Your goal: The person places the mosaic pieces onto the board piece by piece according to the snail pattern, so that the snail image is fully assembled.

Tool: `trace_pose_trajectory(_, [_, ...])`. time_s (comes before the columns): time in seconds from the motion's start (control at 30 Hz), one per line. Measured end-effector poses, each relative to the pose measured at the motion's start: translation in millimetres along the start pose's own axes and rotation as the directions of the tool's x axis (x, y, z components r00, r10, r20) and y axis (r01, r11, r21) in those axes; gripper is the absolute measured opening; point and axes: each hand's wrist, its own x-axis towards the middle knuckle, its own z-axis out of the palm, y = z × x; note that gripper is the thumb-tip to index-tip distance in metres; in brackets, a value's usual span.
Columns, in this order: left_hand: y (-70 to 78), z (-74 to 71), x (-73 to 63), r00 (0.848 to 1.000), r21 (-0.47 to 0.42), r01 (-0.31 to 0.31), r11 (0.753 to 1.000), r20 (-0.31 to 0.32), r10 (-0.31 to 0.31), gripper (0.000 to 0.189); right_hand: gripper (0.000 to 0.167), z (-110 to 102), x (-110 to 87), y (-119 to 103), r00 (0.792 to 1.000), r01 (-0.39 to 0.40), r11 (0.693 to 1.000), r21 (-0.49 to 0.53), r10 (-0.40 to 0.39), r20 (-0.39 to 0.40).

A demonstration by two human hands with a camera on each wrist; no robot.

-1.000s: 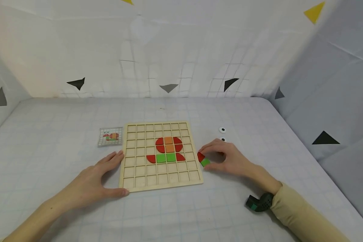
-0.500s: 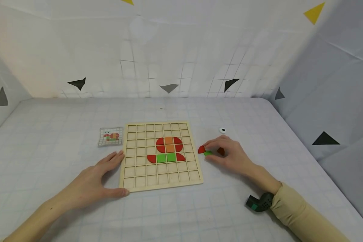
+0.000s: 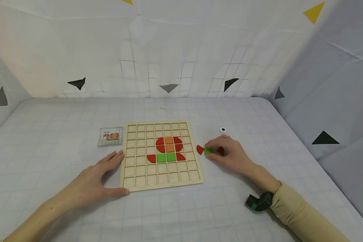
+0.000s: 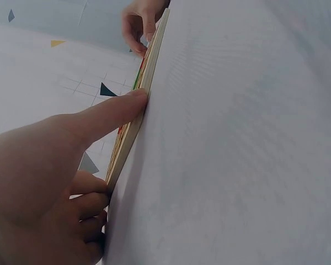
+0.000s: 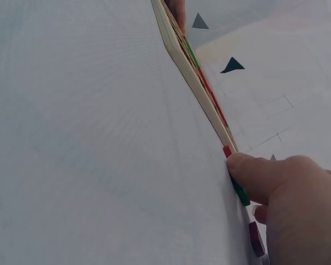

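A wooden grid board (image 3: 145,179) lies in the middle of the table, with red quarter-circle, orange square and green square tiles set in its cells. My left hand (image 3: 84,183) rests at its left side, fingertips against the left edge and thumb at the near-left corner. Right of the board, the thumb and fingers of my right hand (image 3: 228,153) pinch a green square tile (image 3: 208,152) low at the table. Beside that tile lies a loose red quarter-circle tile (image 3: 200,149). Another dark red tile (image 3: 220,151) shows under my right hand.
A small pattern card (image 3: 110,136) lies left of the board, printed with a coloured figure on a grid. One round eye piece (image 3: 222,129) is on the table beyond my right hand. White sheets with black and yellow triangles rise behind and beside the table.
My right hand has shifted slightly up and right, away from the board. The red and green tiles have turned and come apart. The nearer eye piece is now hidden. My left hand stays put.
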Motion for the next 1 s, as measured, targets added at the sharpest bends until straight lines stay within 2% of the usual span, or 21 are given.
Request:
trace_pose_trajectory(0.73, [0.2,0.3,-0.3,1.0,-0.002,-0.002,1.0,-0.001,0.002,0.115,0.027,-3.2,2.0,-2.2,0.999,-0.003,0.999,-0.041,0.001,-0.053])
trace_pose_trajectory(0.83, [0.0,0.1,-0.2,1.0,0.0,-0.001,1.0,-0.001,0.001,0.116,0.028,-0.9,6.2,-6.2,0.998,-0.006,1.0,-0.031,0.004,-0.07])
trace_pose_trajectory(1.0, [0.0,0.8,-0.6,1.0,-0.002,-0.005,1.0,0.0,0.005,0.115,0.029,9.0,17.3,-17.0,0.997,-0.029,0.999,0.045,0.032,-0.066])
